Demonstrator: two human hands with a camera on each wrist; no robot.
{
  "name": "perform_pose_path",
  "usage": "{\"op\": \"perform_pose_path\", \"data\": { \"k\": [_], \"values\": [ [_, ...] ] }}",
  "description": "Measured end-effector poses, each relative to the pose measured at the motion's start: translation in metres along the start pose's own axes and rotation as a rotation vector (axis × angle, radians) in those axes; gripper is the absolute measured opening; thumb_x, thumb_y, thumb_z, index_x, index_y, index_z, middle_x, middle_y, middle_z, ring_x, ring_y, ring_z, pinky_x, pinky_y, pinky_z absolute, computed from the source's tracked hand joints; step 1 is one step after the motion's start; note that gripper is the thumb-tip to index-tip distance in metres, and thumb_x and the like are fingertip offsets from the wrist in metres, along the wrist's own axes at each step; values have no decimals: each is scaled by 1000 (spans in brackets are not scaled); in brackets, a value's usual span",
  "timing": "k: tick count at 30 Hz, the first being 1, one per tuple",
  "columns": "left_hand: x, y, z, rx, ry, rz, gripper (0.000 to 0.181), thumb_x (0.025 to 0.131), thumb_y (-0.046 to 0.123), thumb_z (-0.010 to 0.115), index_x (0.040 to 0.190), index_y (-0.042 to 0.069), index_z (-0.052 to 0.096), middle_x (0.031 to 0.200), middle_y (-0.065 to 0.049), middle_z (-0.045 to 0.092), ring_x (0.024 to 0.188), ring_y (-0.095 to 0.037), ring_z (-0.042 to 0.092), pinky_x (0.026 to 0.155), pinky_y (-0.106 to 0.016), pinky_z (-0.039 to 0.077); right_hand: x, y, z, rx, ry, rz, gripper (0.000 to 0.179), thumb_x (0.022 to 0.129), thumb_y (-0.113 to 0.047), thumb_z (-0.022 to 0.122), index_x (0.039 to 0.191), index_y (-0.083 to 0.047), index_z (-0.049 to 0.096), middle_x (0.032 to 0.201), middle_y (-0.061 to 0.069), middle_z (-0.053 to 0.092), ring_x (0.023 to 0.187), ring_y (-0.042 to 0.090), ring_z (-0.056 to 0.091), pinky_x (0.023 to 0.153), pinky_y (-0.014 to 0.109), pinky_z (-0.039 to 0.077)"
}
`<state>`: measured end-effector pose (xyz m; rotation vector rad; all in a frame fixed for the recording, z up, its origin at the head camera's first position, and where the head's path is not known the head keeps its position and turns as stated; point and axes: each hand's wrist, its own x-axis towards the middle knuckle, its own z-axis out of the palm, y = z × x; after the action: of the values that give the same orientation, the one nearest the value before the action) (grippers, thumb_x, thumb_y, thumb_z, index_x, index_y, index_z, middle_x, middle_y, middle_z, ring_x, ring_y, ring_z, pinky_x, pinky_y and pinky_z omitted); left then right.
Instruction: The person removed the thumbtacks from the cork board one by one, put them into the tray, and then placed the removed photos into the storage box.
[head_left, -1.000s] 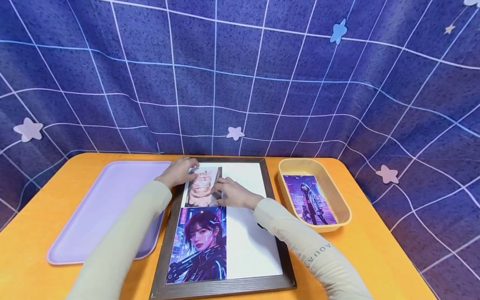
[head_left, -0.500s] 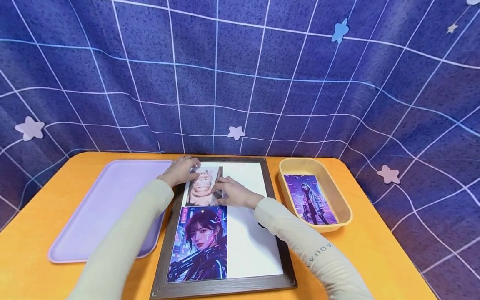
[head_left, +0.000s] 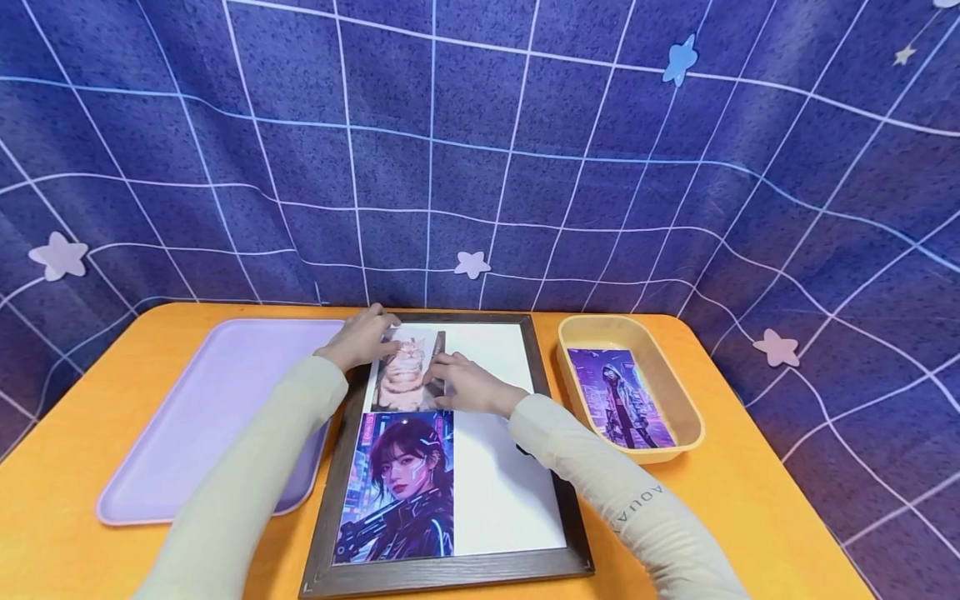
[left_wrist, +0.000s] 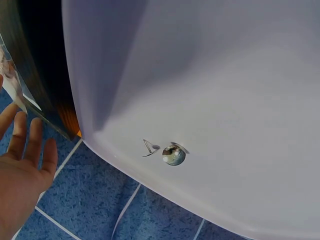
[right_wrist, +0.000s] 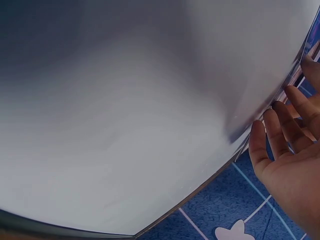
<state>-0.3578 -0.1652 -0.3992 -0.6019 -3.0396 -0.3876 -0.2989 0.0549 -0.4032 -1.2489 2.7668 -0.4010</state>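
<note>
A cat photo (head_left: 403, 379) lies in the upper left of a dark-framed white board (head_left: 506, 483), above a larger print of a dark-haired figure (head_left: 405, 492). My left hand (head_left: 362, 337) is at the cat photo's top left corner, thumb on the photo and fingers over the frame's edge. Loosely bent fingers of my right hand (head_left: 472, 385) rest on the photo's right side, partly covering it. In the left wrist view my left hand (left_wrist: 25, 170) shows relaxed, spread fingers. The right wrist view shows my right hand (right_wrist: 292, 135) with fingertips along the board's surface.
A lilac tray (head_left: 202, 425) is left of the frame; the left wrist view shows a small shiny round spot (left_wrist: 174, 154) on it. To the right, a yellow bin (head_left: 678, 408) holds a hooded-figure print (head_left: 618, 396). A blue starred curtain (head_left: 480, 150) hangs behind.
My left hand's knuckles have risen slightly, and its thumb has shifted a little on the cat photo. The right hand stays at the photo's right side.
</note>
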Motion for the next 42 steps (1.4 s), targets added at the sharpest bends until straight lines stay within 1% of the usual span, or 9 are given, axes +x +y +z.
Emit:
{"op": "perform_pose_path", "data": {
  "k": [5,11,19,24,28,32,37,39,42],
  "values": [
    [0,-1,0,-11,0,-6,43,85,30,62,119,5,57,110,-15,46,103,-33,46,87,-50,36,1,0,1,1,-2,9,35,82,-26,67,113,-11,60,117,2,54,101,17,48,92,33,39],
    [-1,-1,-2,-41,-1,1,43,85,28,61,121,6,55,116,-17,45,107,-35,44,89,-51,35,1,-1,0,11,-6,12,35,82,-26,67,113,-10,60,118,3,54,101,18,47,91,33,39],
    [-3,-2,-9,-77,51,53,37,83,21,62,115,5,54,115,-18,54,106,-37,48,92,-55,35,1,-1,-1,-8,-15,5,35,82,-27,67,112,-10,60,115,2,55,100,16,48,97,32,36],
    [-4,-3,-10,-73,64,70,36,82,19,64,113,6,54,118,-17,57,105,-38,50,91,-56,36,1,-1,-1,0,-23,5,34,82,-25,67,111,-10,60,113,2,55,97,15,48,95,31,37],
    [-5,-3,-11,-69,78,76,35,81,16,65,112,6,54,118,-18,57,106,-38,51,91,-55,37,1,-2,-2,0,-29,9,34,82,-25,67,112,-11,60,113,2,55,99,16,48,94,31,39],
    [-5,-3,-11,-69,85,86,34,81,14,65,112,5,54,119,-19,57,108,-39,50,92,-55,36,0,-4,-4,10,-33,15,35,82,-25,67,112,-10,59,114,3,55,102,17,48,97,32,38],
    [-4,-3,-12,-63,91,88,35,81,13,64,114,4,55,119,-20,55,111,-39,48,95,-54,35,-1,-5,-9,20,-47,41,35,82,-24,67,114,-10,59,122,3,53,110,18,49,101,32,38],
    [-4,-3,-13,-58,87,82,35,82,14,64,115,4,55,120,-19,55,113,-39,47,96,-54,34,-1,-5,-11,21,-52,49,36,83,-23,66,116,-10,58,124,4,52,114,19,48,102,33,37],
    [-5,-2,-14,-62,75,73,37,83,15,63,117,4,55,120,-19,55,115,-39,46,98,-54,33,-2,-5,-17,24,-49,50,37,84,-21,64,118,-8,57,123,5,54,115,20,49,102,33,37]
  ]
}}
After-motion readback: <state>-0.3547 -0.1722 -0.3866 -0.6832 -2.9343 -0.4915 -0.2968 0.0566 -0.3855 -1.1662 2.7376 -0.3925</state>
